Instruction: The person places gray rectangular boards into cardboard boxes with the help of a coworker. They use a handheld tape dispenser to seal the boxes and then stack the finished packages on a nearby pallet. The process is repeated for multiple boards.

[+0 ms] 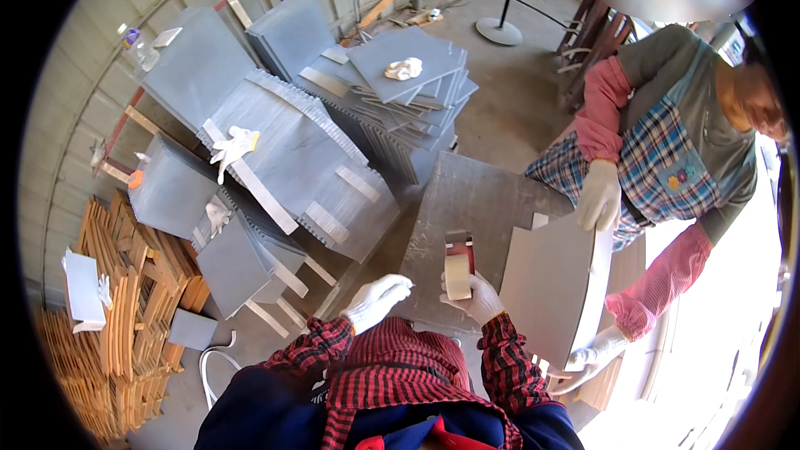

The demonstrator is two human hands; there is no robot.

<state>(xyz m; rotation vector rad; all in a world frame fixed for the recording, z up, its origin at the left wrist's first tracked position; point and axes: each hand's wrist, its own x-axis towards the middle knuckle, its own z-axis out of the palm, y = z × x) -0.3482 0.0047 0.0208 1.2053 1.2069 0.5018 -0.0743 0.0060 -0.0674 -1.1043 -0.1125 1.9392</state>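
My right hand (482,298), in a white knit glove, is closed around a tape dispenser (461,251) carrying a wide roll of pale tape (457,277). It is over the near part of a grey worktable (454,192). My left hand (377,303), gloved the same way, is left of the table's near edge with its fingers stretched out and nothing in them. To the right, a co-worker's gloved hands (599,196) grip a grey panel stack (554,279) by its far and near ends. The stack is tilted beside the table.
Tall stacks of grey panels (287,150) stand at the left, with white gloves (234,148) lying on them. Wooden strips (125,317) are piled at the lower left near a loose white strap (206,379). A black pole on a round base (499,31) stands at the back.
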